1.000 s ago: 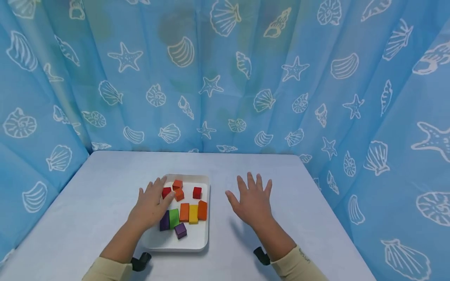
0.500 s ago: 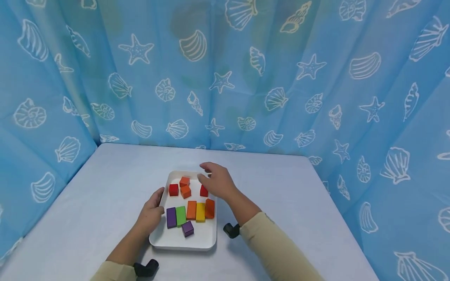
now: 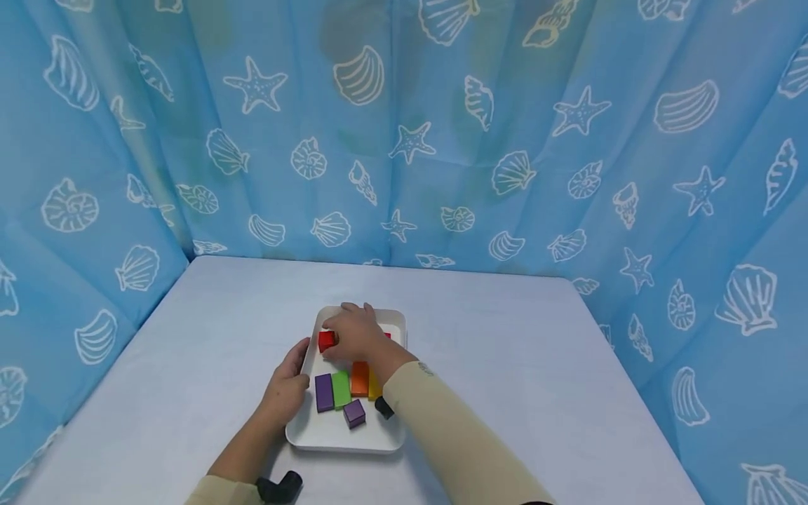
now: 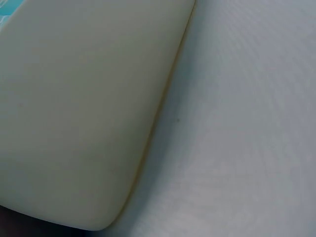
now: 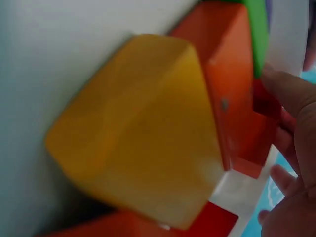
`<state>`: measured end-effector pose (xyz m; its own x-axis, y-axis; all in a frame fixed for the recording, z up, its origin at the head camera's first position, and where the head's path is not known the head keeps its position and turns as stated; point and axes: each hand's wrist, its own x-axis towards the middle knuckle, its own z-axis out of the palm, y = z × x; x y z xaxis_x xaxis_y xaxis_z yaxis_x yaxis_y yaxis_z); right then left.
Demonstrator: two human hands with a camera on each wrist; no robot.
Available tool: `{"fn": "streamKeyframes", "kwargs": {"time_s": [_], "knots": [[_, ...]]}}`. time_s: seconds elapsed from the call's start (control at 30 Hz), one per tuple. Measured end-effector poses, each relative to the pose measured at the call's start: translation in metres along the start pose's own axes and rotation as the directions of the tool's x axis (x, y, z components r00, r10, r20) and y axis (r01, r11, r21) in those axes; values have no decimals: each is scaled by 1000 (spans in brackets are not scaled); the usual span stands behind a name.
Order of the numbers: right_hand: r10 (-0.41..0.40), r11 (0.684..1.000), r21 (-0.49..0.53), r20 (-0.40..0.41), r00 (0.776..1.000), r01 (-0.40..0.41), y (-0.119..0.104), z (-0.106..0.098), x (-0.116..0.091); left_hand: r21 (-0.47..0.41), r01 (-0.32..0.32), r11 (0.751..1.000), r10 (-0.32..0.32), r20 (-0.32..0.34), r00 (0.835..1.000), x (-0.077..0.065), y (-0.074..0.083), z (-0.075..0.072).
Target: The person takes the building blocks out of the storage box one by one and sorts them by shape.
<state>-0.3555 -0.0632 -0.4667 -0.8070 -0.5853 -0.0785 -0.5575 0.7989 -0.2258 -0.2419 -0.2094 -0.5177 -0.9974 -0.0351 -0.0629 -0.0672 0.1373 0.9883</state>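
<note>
Left arm: beige fabric sleeve [image 3: 221,492]; black, bent, rounded piece [image 3: 280,487] at wrist; bare left hand [image 3: 285,391]. Right arm: long beige fabric sleeve [image 3: 457,435], small greyish marking [image 3: 426,368] near cuff, illegible; similar black piece [image 3: 384,408], partly hidden; bare right hand [image 3: 355,333].

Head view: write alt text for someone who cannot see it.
A person's right hand is at a red block inside a white tray, while the left hand holds the tray's left side. A row of blocks, purple, green, orange and yellow, lies nearer, with a purple cube in front. A blue seashell-patterned curtain hangs behind the white table.
</note>
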Motion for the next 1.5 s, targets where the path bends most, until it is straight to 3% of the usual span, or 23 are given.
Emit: {"fn": "streamKeyframes", "kwargs": {"time_s": [0.13,0.23,0.37,0.5,0.57,0.73,0.87,1.0,1.27,1.5], "knots": [[-15,1000,-10,-41,999,14,0,-3,-3,-30,-9,1000,8,-19,1000,-4,1,3],[-18,987,155,-83,996,31,2,-13,-10,-51,-1,999,0,-33,999,-7,4,1],[-14,912,403,-138,990,69,12,-33,-26,-51,17,999,-20,-45,999,-8,10,-5],[7,859,502,-210,978,102,42,-47,-49,-28,30,999,-31,-44,999,-6,15,-9],[47,848,521,-248,968,92,63,-49,-61,-18,33,999,-34,-42,999,-4,18,-11],[212,836,547,-259,942,-38,112,-34,-75,-1,37,999,-37,-49,998,-1,21,-17],[239,875,461,-147,960,-147,134,-15,-75,10,63,998,-62,-59,996,-4,20,-21],[248,910,360,-76,966,-205,143,-6,-76,-10,82,997,-82,-48,995,-4,16,-19],[274,899,366,-47,961,-239,152,-4,-86,-19,100,995,-101,-39,994,-3,10,-7],[326,865,413,-28,945,-286,158,8,-95,-38,109,993,-110,-9,994,-4,6,3]]}}
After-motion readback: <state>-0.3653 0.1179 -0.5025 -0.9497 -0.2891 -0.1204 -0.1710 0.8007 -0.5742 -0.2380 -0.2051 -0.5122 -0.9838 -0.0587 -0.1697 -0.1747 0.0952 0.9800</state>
